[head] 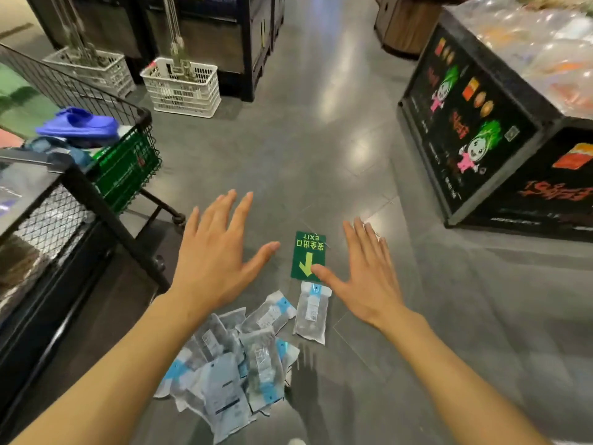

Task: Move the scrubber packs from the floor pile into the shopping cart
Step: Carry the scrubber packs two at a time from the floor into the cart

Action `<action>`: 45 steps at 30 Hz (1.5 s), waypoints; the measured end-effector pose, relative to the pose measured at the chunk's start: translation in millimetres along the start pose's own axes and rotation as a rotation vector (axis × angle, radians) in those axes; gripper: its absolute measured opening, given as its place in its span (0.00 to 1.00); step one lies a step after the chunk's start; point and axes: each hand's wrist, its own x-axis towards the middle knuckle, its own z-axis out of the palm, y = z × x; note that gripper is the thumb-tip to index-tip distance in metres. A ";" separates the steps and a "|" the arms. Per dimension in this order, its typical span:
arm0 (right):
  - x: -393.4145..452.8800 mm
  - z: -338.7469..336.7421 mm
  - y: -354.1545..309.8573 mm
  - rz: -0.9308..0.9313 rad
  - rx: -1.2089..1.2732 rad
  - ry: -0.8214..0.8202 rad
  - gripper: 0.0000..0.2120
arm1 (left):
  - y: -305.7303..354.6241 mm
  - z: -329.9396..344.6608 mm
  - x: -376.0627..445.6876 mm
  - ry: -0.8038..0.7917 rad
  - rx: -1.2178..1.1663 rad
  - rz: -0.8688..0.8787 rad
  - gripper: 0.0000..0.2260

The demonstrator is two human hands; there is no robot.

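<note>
- Head view, looking down at a grey tiled floor in a shop aisle.
- Left hand: palm down, fingers spread wide, empty, held above the floor just beyond the pile.
- Right hand: palm down, fingers spread wide, empty; its thumb overlaps the lower edge of a green exit sign stuck flat on the floor.
- Scrubber packs: a loose heap of clear plastic packs with blue and white labels, lying on the floor below and between the two forearms. Packs overlap at mixed angles; an exact count cannot be made.
- One single pack lies apart at the right edge of the heap, lengthwise, just below the exit sign and just beside the right thumb.
- Shopping cart: black wire, at left of the heap, near the left hand. No scrubber pack can be made out inside it.
- Cart contents visible: a blue plastic item on top, a green printed panel against the wire front, other items too blurred to identify.
- Two white plastic crates stand on the floor further up the aisle, against dark shelving.
- Black display stand with cartoon graphics stands at right, well apart from the heap, with bagged goods on top.
</note>
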 end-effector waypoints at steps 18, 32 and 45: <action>53.8 529.6 152.4 -0.110 0.009 -0.037 0.55 | -163.7 527.5 -109.2 -0.138 0.031 -0.134 0.46; 39.8 614.8 167.1 -0.066 0.198 -0.052 0.47 | -214.3 587.0 -163.8 -0.088 -0.061 -0.229 0.46; 30.8 710.7 153.8 0.589 1.008 -0.456 0.17 | -257.4 589.8 -238.0 -0.083 -0.308 -0.463 0.45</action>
